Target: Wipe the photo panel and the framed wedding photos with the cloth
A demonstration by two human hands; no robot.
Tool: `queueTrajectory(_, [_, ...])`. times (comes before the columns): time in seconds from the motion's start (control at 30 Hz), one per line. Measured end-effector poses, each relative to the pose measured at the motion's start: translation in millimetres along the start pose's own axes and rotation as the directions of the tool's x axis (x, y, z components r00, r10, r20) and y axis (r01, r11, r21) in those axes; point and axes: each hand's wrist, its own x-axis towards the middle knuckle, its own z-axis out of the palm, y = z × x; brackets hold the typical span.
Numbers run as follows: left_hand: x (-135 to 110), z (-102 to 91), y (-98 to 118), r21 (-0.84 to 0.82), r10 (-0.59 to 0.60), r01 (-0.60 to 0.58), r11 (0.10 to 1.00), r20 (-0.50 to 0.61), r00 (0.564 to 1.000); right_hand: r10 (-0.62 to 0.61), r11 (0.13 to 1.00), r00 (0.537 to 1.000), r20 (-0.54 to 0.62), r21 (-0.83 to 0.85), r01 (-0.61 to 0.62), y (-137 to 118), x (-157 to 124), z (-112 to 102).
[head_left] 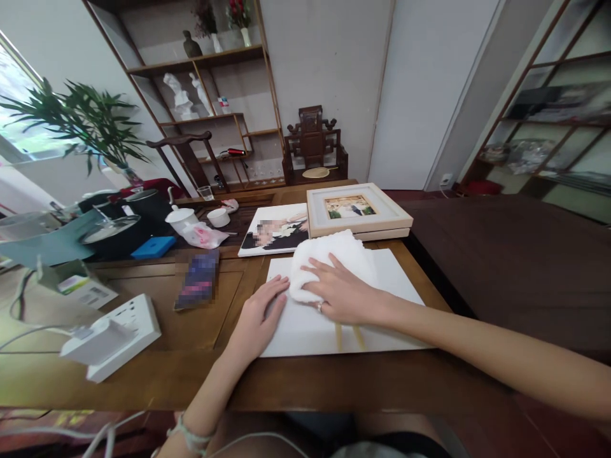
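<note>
A white board [396, 280] lies flat on the wooden table in front of me. My right hand [329, 286], with a ring on one finger, presses a folded white towel [351, 251] down on the board. Its fingers are spread over the towel, some bent into the cloth. At the board's left edge rests my left hand [262, 318], open, fingers stretched toward the towel, nothing in it. Two tan strips show on the board below my right hand; I cannot tell what they are.
Behind the board sit a light wooden picture frame [360, 210] and a photo panel [258, 245]. Leftward are a power strip [128, 337], an open small box [79, 286], a blue box [153, 247], a white teapot [181, 217] and dark pots. The table's front edge [363, 388] is near me.
</note>
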Motion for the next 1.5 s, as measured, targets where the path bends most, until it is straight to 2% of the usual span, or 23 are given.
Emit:
queueTrajectory(0.07, [-0.6,-1.1,1.4,-0.015,0.007,-0.007,1.000,-0.022,1.000,-0.035,0.999,0.999,0.038,-0.013,0.036,-15.6,-11.2,3.6])
queueTrajectory(0.2, [-2.4,-2.5,3.3,-0.036,0.015,-0.018,0.999,-0.081,0.997,-0.216,0.975,0.975,0.040,0.053,0.214,-52.6,-43.3,5.3])
queueTrajectory(0.27, [-3.3,-2.7,3.5,-0.042,-0.003,-0.001,0.999,-0.102,0.995,-0.264,0.961,0.964,0.046,0.103,0.258,-60.2,-51.6,2.5])
queueTrajectory(0.37, [-4.3,-2.8,3.2,-0.042,-0.017,0.012,0.999,-0.112,0.994,-0.174,0.976,0.983,0.066,0.143,0.163,-51.9,-44.2,-0.9])
queueTrajectory(0.5, [-4.9,-3.6,3.0,-0.052,0.013,-0.019,0.998,-0.124,0.992,-0.010,0.996,1.000,0.029,0.087,0.008,-33.2,-14.5,4.4])
queueTrajectory(0.57, [-5.2,-4.3,3.1,-0.055,0.037,-0.045,0.997,-0.144,0.989,-0.043,0.997,0.999,0.009,0.066,0.042,-34.1,-5.5,9.1])
queueTrajectory(0.67, [-5.9,-5.2,3.6,-0.058,0.053,-0.064,0.996,-0.175,0.983,-0.214,0.974,0.977,0.016,0.074,0.212,-47.3,-8.9,10.4])
queueTrajectory(0.73, [-6.2,-5.4,4.0,-0.058,0.049,-0.061,0.996,-0.185,0.982,-0.313,0.945,0.949,0.032,0.107,0.308,-56.5,-20.0,3.7])
queueTrajectory(0.8, [-6.2,-5.4,4.2,-0.045,0.029,-0.038,0.998,-0.182,0.983,-0.335,0.928,0.940,0.067,0.193,0.317,-59.4,-33.2,-9.9])
queueTrajectory(0.9, [-5.3,-4.9,4.0,-0.019,-0.009,0.007,1.000,-0.120,0.993,-0.193,0.903,0.978,0.082,0.405,0.144,-46.9,-48.7,-38.6])
queueTrajectory(0.97, [-4.4,-4.2,3.4,-0.010,-0.012,0.012,1.000,-0.036,0.999,0.005,0.854,1.000,0.008,0.520,-0.009,-29.6,-53.1,-57.8])
queueTrajectory(1.0, [-4.0,-3.7,3.1,-0.011,-0.011,0.011,1.000,-0.008,1.000,0.108,0.834,0.992,-0.059,0.549,-0.058,-19.8,-53.2,-66.0])
queueTrajectory(1.03, [-3.7,-3.1,2.7,-0.014,-0.011,0.011,1.000,0.009,1.000,0.190,0.830,0.970,-0.151,0.553,-0.077,-10.1,-52.1,-73.0])
queueTrajectory(1.1, [-3.5,-1.5,1.8,-0.025,-0.020,0.020,0.999,0.008,1.000,0.266,0.879,0.886,-0.380,0.473,-0.061,6.4,-46.1,-82.2])
queueTrajectory(1.17, [-3.5,0.0,0.8,-0.040,-0.025,0.025,0.999,0.007,1.000,0.184,0.960,0.777,-0.602,0.281,-0.009,15.6,-35.6,-84.4])
queueTrajectory(1.2, [-3.4,0.5,0.4,-0.045,-0.024,0.025,0.999,0.011,1.000,0.102,0.985,0.742,-0.663,0.171,0.017,16.9,-28.7,-82.9])
queueTrajectory(1.23, [-3.2,0.8,0.1,-0.048,-0.022,0.023,0.999,0.012,1.000,0.010,0.997,0.735,-0.678,0.063,0.044,16.0,-20.8,-79.5])
queueTrajectory(1.3, [-2.7,0.4,0.3,-0.045,-0.014,0.015,0.999,0.006,1.000,-0.163,0.986,0.778,-0.607,-0.130,0.106,9.0,-3.0,-67.9])
queueTrajectory(1.37, [-2.4,-0.9,1.4,-0.025,-0.009,0.009,1.000,-0.002,1.000,-0.260,0.955,0.856,-0.447,-0.252,0.158,-1.2,15.7,-52.0])
queueTrajectory(1.43, [-2.5,-2.8,3.3,0.008,-0.023,0.023,1.000,0.004,1.000,-0.271,0.941,0.929,-0.250,-0.273,0.201,-9.9,32.1,-36.0])
queueTrajectory(1.5, [-3.0,-4.3,5.2,0.036,-0.040,0.040,0.999,0.017,0.999,-0.224,0.956,0.972,-0.075,-0.208,0.204,-14.3,43.0,-24.3])
